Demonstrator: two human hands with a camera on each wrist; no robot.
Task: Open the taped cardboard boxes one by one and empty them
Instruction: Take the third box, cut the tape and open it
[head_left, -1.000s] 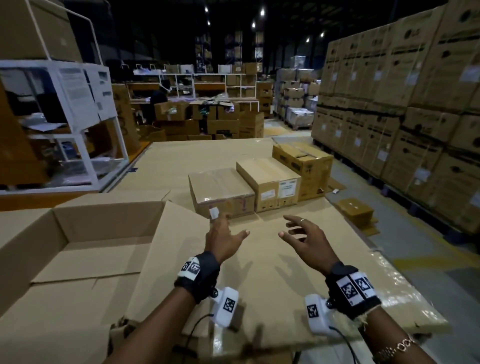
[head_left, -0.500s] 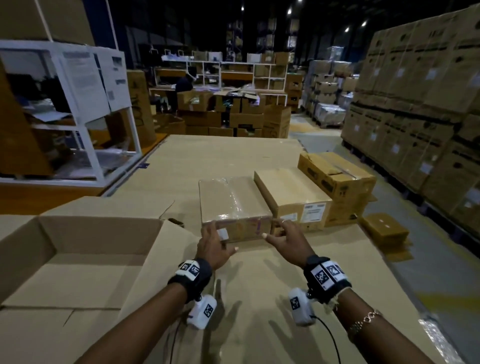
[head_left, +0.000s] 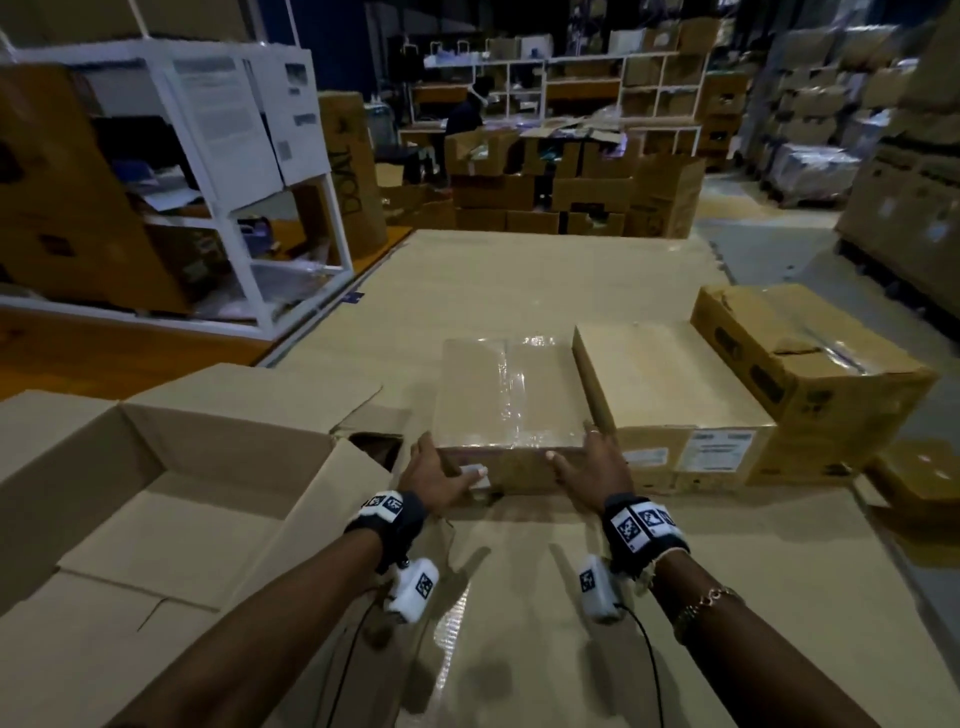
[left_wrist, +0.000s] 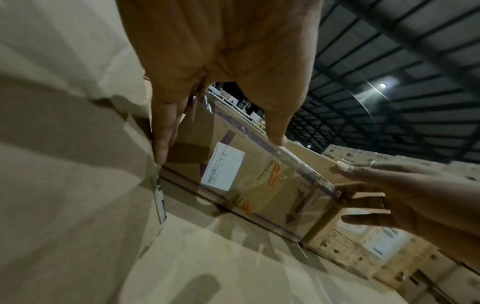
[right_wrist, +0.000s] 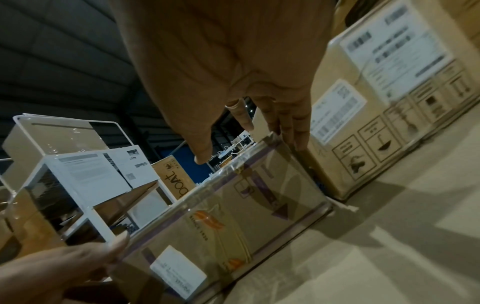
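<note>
With both arms stretched forward, left hand (head_left: 434, 475) and right hand (head_left: 589, 470) bracket the near corners of the taped box (head_left: 511, 400), fingers straight and spread wide, flat on its sides, thumbs on the front face. Box sits on the cardboard sheet (head_left: 519, 623); clear tape runs over its top, one white label (left_wrist: 223, 166) on the front. Near left: one open empty carton (head_left: 171, 499), flaps out. Right of the taped box: two more closed boxes, labelled box (head_left: 670, 395) touching it, then torn-top box (head_left: 810, 364). Farther back: one white rack (head_left: 228, 171), stacked cartons.
</note>
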